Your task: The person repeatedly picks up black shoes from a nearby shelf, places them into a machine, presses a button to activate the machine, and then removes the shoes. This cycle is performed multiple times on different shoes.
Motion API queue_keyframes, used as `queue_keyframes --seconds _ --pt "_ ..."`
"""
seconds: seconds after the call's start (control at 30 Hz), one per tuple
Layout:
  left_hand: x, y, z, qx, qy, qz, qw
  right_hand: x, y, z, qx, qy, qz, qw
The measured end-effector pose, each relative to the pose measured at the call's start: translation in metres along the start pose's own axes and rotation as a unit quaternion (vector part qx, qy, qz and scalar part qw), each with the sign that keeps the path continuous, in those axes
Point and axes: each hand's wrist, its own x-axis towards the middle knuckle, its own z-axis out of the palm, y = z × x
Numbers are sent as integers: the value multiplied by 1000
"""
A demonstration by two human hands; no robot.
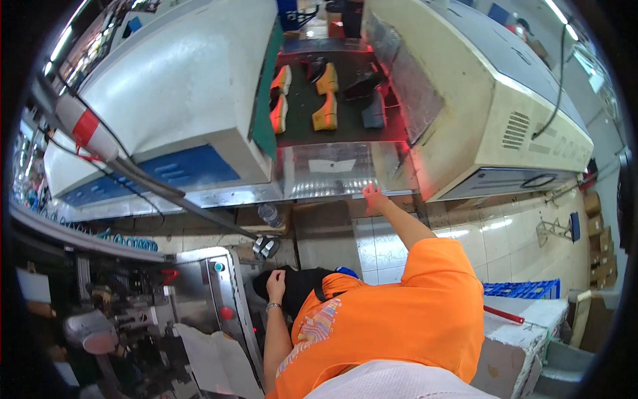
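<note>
My right hand [374, 197] reaches forward with spread fingers to the metal front plate [325, 171] of a conveyor, near its edge, and holds nothing visible. Down beside my black-clad leg is my left hand [276, 284], its fingers curled in; whatever may be inside is hidden. Several shoes lie on the dark conveyor belt [296, 133] between two machine housings. Among them are a yellow shoe piece [325, 113], an orange-lit shoe with a pale sole [278, 114], a black shoe [363, 86] and a grey-blue shoe piece [374, 114]. Red light falls on them.
A white machine housing [166, 86] stands left of the belt, a cream one [492, 100] right. At lower left is a machine with a red button [226, 312]. A grey arm [146, 176] crosses the left side. A blue crate [522, 290] and a white block [512, 332] stand at right.
</note>
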Motion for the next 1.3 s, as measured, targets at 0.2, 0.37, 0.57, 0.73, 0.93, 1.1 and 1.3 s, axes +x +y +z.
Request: queue_keyframes --seconds 0.2,0.37,0.57,0.73,0.93,1.1,1.3 --pt "-28 -3 -3 -25 67 86 994 0 4 5 -1 -3 4 1000" --pt "-35 12 -10 -37 58 18 997 -1 1 0 -11 -47 40 998" --pt "-36 53 -20 -243 -219 -8 945 1 -7 -1 -39 -57 53 996" --pt "-45 125 -32 -334 -267 73 901 -7 -13 -3 -26 -56 53 997" --pt "-34 13 -31 70 -94 59 991 -8 -8 -4 -24 -41 12 999" --pt "-43 -36 -30 84 37 -121 988 -1 -1 8 -75 -23 7 997" --pt "-56 28 -16 92 -43 -32 994 7 -4 16 -81 -38 33 995"
